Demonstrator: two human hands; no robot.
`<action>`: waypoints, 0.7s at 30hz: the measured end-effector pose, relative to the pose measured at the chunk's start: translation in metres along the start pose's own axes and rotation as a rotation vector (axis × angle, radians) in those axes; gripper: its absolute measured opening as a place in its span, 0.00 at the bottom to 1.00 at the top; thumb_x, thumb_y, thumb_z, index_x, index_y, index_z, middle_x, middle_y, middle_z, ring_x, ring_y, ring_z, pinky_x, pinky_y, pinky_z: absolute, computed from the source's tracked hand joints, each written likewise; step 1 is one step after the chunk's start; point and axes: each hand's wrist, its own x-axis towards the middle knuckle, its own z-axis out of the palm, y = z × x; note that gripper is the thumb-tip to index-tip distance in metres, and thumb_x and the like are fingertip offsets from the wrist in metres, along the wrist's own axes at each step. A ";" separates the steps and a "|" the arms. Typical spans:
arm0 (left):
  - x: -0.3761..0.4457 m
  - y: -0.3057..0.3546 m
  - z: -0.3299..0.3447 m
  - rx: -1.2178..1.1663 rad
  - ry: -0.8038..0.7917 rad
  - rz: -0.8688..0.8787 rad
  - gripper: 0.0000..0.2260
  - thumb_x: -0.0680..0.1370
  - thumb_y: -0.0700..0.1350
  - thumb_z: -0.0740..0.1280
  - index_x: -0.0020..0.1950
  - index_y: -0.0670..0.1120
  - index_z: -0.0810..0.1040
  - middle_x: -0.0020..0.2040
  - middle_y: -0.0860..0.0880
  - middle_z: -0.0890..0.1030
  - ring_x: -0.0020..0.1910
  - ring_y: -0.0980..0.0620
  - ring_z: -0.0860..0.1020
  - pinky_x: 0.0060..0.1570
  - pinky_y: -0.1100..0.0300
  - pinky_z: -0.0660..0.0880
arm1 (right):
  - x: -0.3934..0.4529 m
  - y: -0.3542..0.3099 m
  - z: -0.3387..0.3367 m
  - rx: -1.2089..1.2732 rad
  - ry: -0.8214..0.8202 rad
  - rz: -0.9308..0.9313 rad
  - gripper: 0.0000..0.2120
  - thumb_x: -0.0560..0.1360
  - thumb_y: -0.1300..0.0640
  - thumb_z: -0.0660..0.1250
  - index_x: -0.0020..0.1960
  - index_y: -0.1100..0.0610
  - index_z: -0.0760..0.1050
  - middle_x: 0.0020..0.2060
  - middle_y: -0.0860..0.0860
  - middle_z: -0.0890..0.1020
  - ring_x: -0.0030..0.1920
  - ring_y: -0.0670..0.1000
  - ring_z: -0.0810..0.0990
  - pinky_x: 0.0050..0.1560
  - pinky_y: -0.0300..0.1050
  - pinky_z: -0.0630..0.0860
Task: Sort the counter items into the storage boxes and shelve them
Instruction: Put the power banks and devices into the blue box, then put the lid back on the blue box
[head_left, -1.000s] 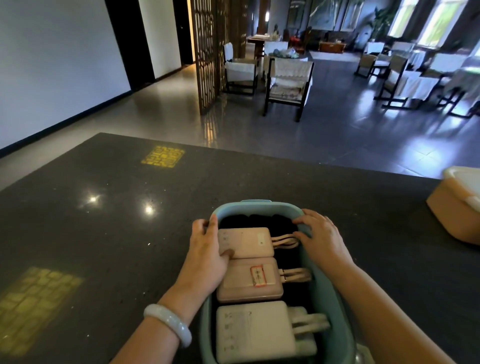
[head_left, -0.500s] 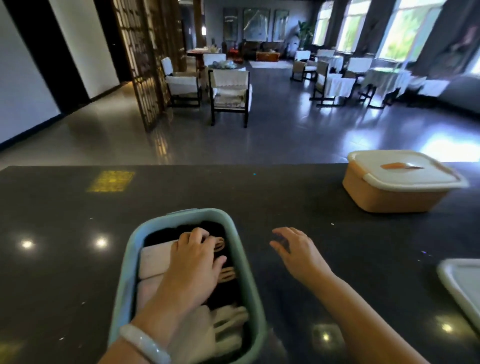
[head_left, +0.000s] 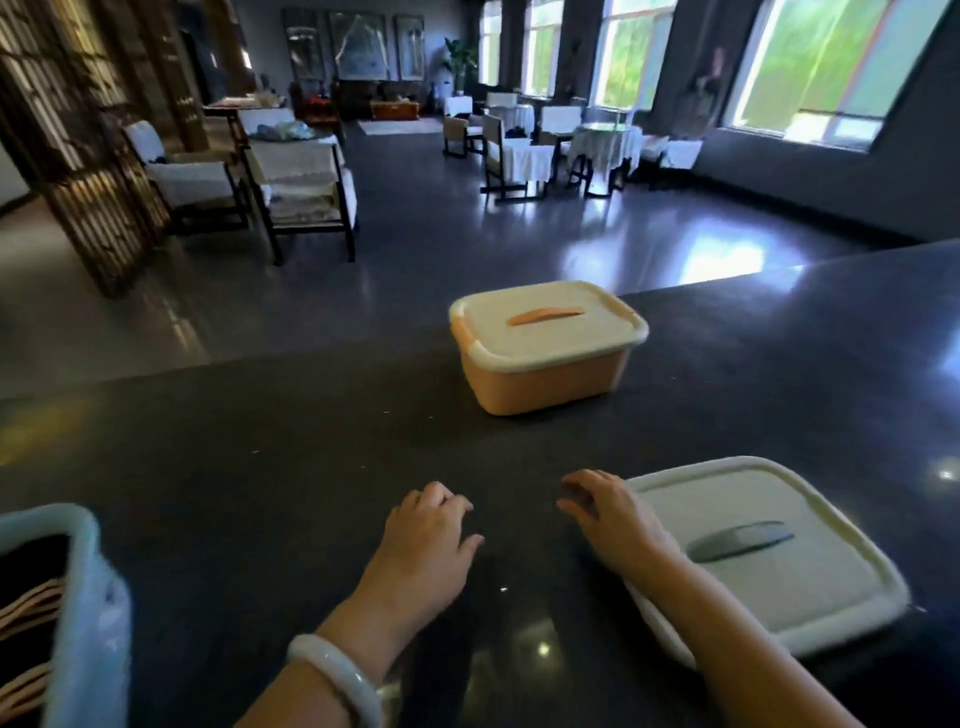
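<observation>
At the far left edge of the dark desk (head_left: 260, 467) stands the open pale blue box (head_left: 88, 613), partly cut off, with pale cables (head_left: 26, 618) visible inside against a dark interior. Right of it, the left hand (head_left: 426, 545), a white bangle (head_left: 337, 680) on its wrist, hovers over bare desk with fingers loosely curled, its grip holding nothing. The right hand (head_left: 613, 525) lies at the left edge of the loose cream lid (head_left: 779, 587), fingers relaxed and not clamped on it. Farther back, between the hands, sits the orange box (head_left: 545, 379), lidded.
</observation>
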 end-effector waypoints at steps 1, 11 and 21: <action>0.014 0.021 0.013 0.006 -0.029 0.019 0.18 0.80 0.54 0.62 0.69 0.52 0.70 0.64 0.54 0.69 0.63 0.54 0.68 0.65 0.57 0.66 | -0.003 0.024 -0.014 -0.008 0.002 0.041 0.16 0.77 0.48 0.65 0.63 0.50 0.74 0.57 0.48 0.78 0.58 0.49 0.76 0.58 0.43 0.73; 0.119 0.157 0.100 0.099 -0.234 0.236 0.21 0.79 0.54 0.63 0.70 0.47 0.69 0.65 0.49 0.69 0.64 0.49 0.69 0.65 0.53 0.67 | -0.055 0.192 -0.073 0.039 0.188 0.441 0.20 0.76 0.45 0.66 0.67 0.46 0.71 0.66 0.46 0.72 0.68 0.52 0.67 0.68 0.50 0.66; 0.174 0.199 0.145 0.230 -0.320 0.216 0.27 0.77 0.58 0.64 0.73 0.49 0.64 0.67 0.45 0.66 0.66 0.44 0.66 0.64 0.48 0.66 | -0.115 0.237 -0.055 0.164 0.405 0.660 0.33 0.72 0.48 0.71 0.72 0.55 0.64 0.71 0.50 0.62 0.71 0.52 0.57 0.73 0.50 0.60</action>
